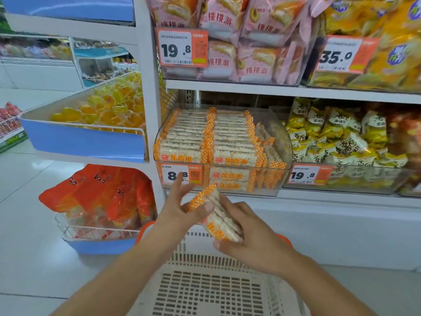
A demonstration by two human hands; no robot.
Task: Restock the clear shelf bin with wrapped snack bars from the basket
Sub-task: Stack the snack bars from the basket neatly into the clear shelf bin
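Note:
A small stack of wrapped snack bars (219, 216), white puffed rice in orange-checked wrappers, is held between both hands just above the basket and below the bin. My left hand (182, 208) pinches the stack's upper end with thumb and fingers, the other fingers spread. My right hand (248, 233) grips the stack from the right and underneath. The clear shelf bin (282, 142) on the middle shelf holds neat rows of the same bars; its right side has a few loose, tilted bars. The white slotted basket (205, 290) with orange rim sits below, its visible floor bare.
An 8.8 price tag (181, 175) is on the bin's front. A bin of yellow-green packets (341, 142) stands to the right. Pink pastry bags (230, 42) fill the shelf above. Blue end-cap trays hold yellow jellies (102, 108) and orange packets (100, 192) at left.

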